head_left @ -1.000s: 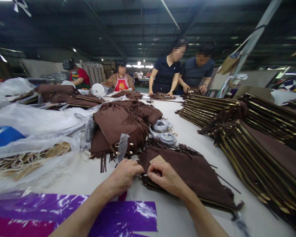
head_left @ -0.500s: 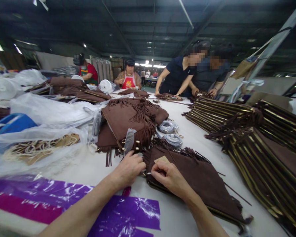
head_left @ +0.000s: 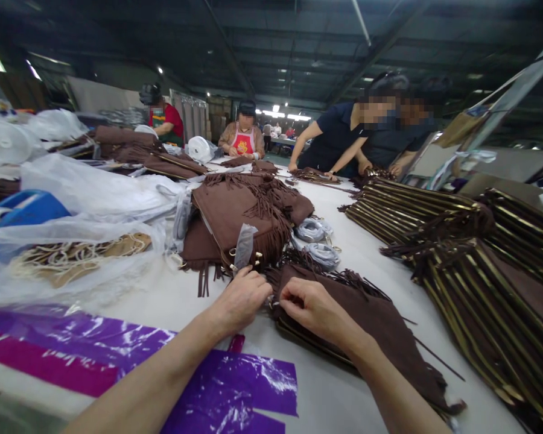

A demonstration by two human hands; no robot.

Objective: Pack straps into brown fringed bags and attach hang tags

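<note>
A brown fringed bag lies flat on the white table, in front of me and slightly right. At its left corner are both my hands. My left hand is closed, fingertips at the corner; what it grips is too small to name. My right hand is pinched over the same corner, with a small white bit at its fingertips. Just beyond the left hand, a pile of brown fringed bags carries a grey wrapped piece and metal rings.
Stacked brown bags with gold zippers fill the right side. Grey coils lie behind the bag. At left are purple plastic, strings with tan tags and a blue tape dispenser. Several people stand around the table's far side.
The tan tag seen by my right hand no longer shows. Both hands remain at the bag's corner, with the right fingers curled closer. The view has shifted slightly.
</note>
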